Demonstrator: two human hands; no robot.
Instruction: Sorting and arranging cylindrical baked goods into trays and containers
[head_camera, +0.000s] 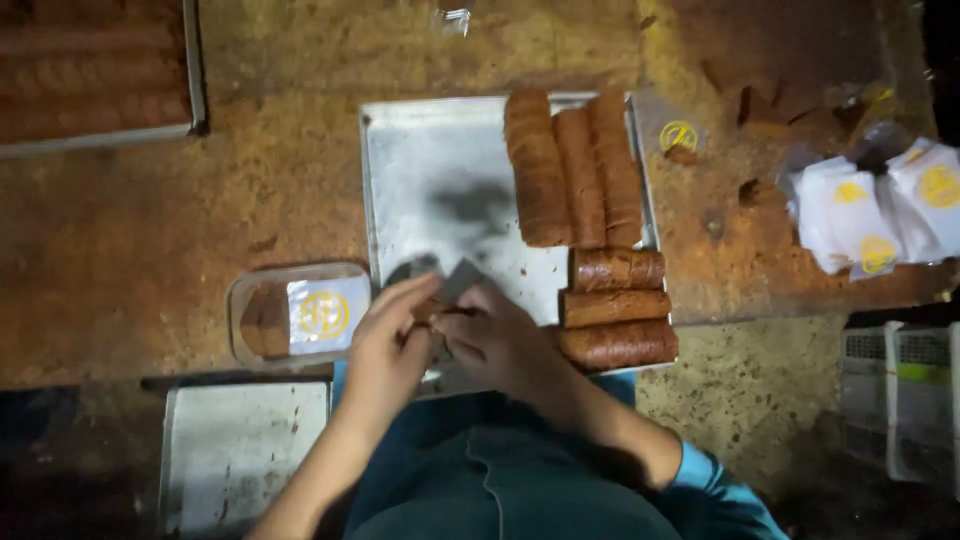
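Both my hands meet low over the near edge of the metal tray (430, 170), right in front of my lap. My left hand (385, 345) curls in from the left with its fingers closed on a small brown piece (430, 310) — the piece sits between the two hands, its long axis running roughly left to right. My right hand (495, 340) comes in from the right, fingers folded down on the same piece and on a clear wrapper (455, 280) that sticks up and away from me, toward the middle of the tray. So the piece lies at the fingertips of both hands, neither one clearly nearer, and the wrapper's open end — as far as I can tell in this dim light — points away from my body. Just right of my right hand three short brown rolls (615, 308) lie crosswise, stacked one behind another at the tray's near right corner, and beyond them three longer rolls (575, 165) run lengthwise away from me. Left of my left hand rests a clear plastic box (295, 315) with a yellow-marked label, close beside the tray.
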